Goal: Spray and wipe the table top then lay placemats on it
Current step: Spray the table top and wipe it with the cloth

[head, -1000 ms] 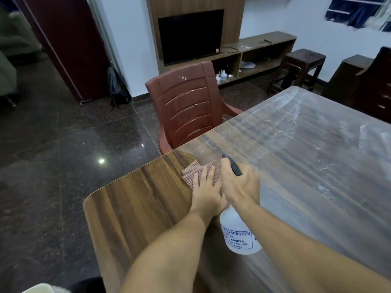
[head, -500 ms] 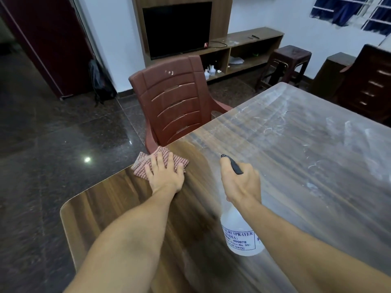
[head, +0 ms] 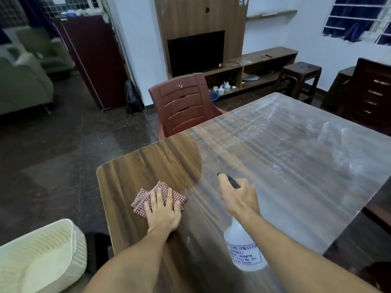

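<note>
A wooden table top (head: 285, 166) fills the right half of the view; its near left corner looks dark and clean, the rest is dusty and pale. My left hand (head: 163, 212) presses flat, fingers straight, on a folded red checked cloth (head: 160, 188) near the table's left edge. My right hand (head: 239, 197) grips the black head of a clear spray bottle (head: 245, 250) held above the table, nozzle pointing away from me. No placemats are in view.
A brown plastic chair (head: 182, 106) stands at the table's far left side. A cream cushion (head: 42, 256) lies at the lower left. Behind are a TV unit (head: 196, 51), a dark stool (head: 300, 77) and a dark wooden chair (head: 372, 92) at the right.
My left hand slid the cloth from the far edge near the chair back toward me along the table's left side. My right hand kept hold of the spray bottle.
</note>
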